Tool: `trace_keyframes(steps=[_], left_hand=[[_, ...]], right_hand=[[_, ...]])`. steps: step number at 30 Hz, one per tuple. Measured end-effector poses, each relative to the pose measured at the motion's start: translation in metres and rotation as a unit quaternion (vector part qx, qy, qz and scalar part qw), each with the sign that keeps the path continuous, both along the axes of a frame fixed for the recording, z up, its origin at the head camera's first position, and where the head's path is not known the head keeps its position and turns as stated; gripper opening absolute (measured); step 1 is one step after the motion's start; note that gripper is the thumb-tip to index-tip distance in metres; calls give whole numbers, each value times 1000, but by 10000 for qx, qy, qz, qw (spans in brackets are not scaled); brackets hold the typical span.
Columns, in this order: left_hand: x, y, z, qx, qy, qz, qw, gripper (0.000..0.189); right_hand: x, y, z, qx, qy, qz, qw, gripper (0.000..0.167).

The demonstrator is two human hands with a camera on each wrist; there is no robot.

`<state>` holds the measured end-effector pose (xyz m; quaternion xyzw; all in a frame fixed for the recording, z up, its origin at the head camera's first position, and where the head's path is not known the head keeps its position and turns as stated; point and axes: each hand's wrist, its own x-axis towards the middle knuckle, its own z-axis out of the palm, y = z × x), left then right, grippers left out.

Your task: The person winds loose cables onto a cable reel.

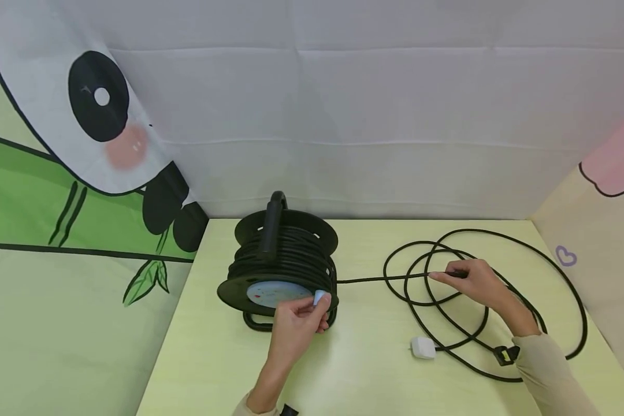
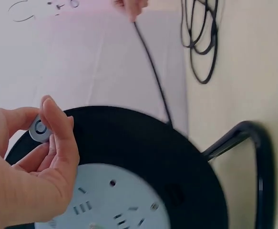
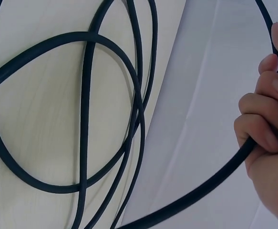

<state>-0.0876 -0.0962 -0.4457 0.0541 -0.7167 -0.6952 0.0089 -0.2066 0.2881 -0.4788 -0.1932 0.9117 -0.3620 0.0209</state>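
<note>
A black cable reel (image 1: 229, 292) stands at the left of the table, wound with black cable (image 1: 275, 248). Its front carries a pale blue socket panel (image 1: 267, 293). At the reel's front rim, my left hand (image 1: 294, 326) pinches a small light-blue winding knob (image 1: 319, 296) between thumb and fingers; the knob's round end (image 2: 40, 128) shows in the left wrist view. To the right, my right hand (image 1: 481, 283) has its fingers curled round the black cable, whose stretch (image 1: 364, 281) runs nearly straight from the reel. In the right wrist view, cable hangs below that fist (image 3: 267, 105).
Loose cable loops (image 1: 577, 300) lie on the right of the table, partly under my right forearm. A white plug (image 1: 423, 348) rests at the front of the loops, with a small black clip-like piece (image 1: 505, 355) near my sleeve. Printed cloth (image 1: 369, 115) hangs behind.
</note>
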Motion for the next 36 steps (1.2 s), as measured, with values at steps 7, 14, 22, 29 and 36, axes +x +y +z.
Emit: trace_keyframes(steps=[7,14,22,29,36], left_hand=[[-2,8,-22,74,-275,-49,9996,27],[-2,11,-40,79,-484,-34,9988,28],[-3,9,-56,95,-699,10,9975,26],[-3,-2,-83,-108,-828,175,9964,27],[2,-33,-105,-363,-961,555,9932,28]], right_hand=[[-9,10,7,-60,77,-281,9996,35],[-13,19,18,10,129,-394,9991,37],[-13,31,27,141,137,-474,9987,44],[-14,41,34,194,199,-509,9983,46],[-15,58,36,383,631,-534,9958,40]])
